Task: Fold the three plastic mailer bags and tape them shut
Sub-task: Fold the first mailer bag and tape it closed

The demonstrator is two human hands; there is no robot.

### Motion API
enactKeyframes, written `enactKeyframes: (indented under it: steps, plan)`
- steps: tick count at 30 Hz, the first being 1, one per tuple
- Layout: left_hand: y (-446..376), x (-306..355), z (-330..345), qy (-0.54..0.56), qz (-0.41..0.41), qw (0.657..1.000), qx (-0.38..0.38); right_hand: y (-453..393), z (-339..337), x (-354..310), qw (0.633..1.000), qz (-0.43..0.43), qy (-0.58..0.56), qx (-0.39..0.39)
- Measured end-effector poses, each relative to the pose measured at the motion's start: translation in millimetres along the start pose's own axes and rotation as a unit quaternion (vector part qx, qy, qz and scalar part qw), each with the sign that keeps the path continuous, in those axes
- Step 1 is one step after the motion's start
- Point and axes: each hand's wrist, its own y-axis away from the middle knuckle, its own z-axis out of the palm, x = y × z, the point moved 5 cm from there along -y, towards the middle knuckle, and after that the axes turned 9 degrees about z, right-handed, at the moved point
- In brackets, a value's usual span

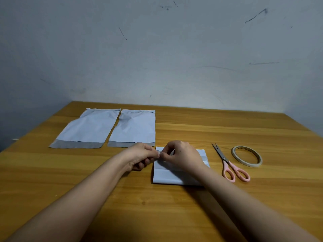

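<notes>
A folded white mailer bag lies on the wooden table in front of me. Both hands meet over its upper left corner. My left hand and my right hand pinch a small clear piece of tape between their fingertips, just above the bag. Two more mailer bags lie flat and unfolded at the back left, one further left and one beside it. A roll of tape and pink-handled scissors lie to the right of the folded bag.
A grey scuffed wall stands right behind the table's far edge. Bare wood stretches across the near half of the table and its right side.
</notes>
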Motion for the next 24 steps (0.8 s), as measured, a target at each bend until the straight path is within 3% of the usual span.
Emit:
enactKeyframes:
  steps: [10,19,24]
  plan:
    - [-3,-2,0,-0.010,0.007,1.000,-0.002,0,2,-1,0.999,-0.014,0.037,0.029]
    - [-4,-2,-2,-0.016,0.015,1.000,-0.002,-6,5,9,0.998,0.015,-0.064,-0.018]
    - [-6,-1,-3,-0.043,0.027,0.999,0.009,-7,3,8,0.998,0.029,-0.048,-0.028]
